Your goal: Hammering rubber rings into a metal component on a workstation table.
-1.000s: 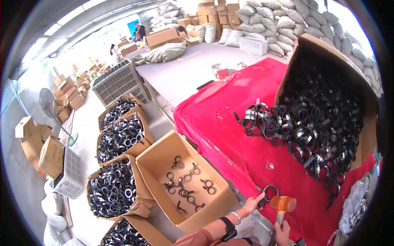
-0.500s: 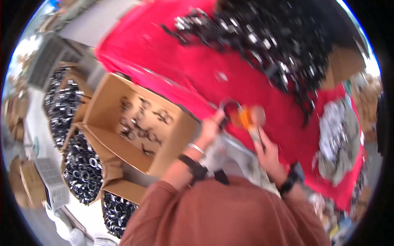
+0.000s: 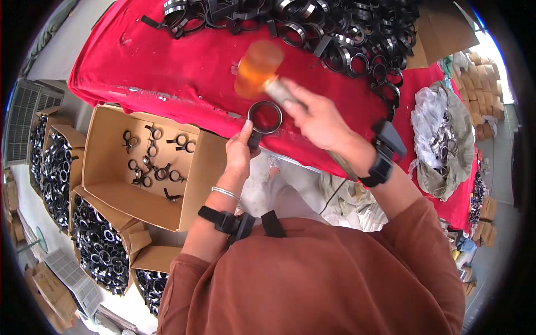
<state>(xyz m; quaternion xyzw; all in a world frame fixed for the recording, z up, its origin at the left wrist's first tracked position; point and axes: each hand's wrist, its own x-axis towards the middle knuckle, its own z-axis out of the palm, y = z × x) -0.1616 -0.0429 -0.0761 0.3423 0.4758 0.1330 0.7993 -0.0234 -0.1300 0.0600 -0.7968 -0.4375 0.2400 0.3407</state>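
My left hand (image 3: 240, 149) grips the short black handle of a ring-shaped part (image 3: 265, 117), its round ring resting at the near edge of the red-covered table (image 3: 173, 67). Closed around the grey handle of a mallet is my right hand (image 3: 321, 120). The mallet's amber head (image 3: 258, 68), blurred by motion, is raised just beyond the ring and apart from it. A large heap of similar black and silver rings (image 3: 346, 42) lies at the far side of the table.
An open cardboard box (image 3: 139, 201) with several ring parts inside stands left of my left hand. More boxes full of rings (image 3: 100, 245) line the left floor. At right lies a grey-green sack (image 3: 452, 173) with clear plastic and metal rings.
My view has turned and steadied. The mallet has swung up from beside the ring to beyond it, with my right hand farther forward. My left hand still holds the ring part.
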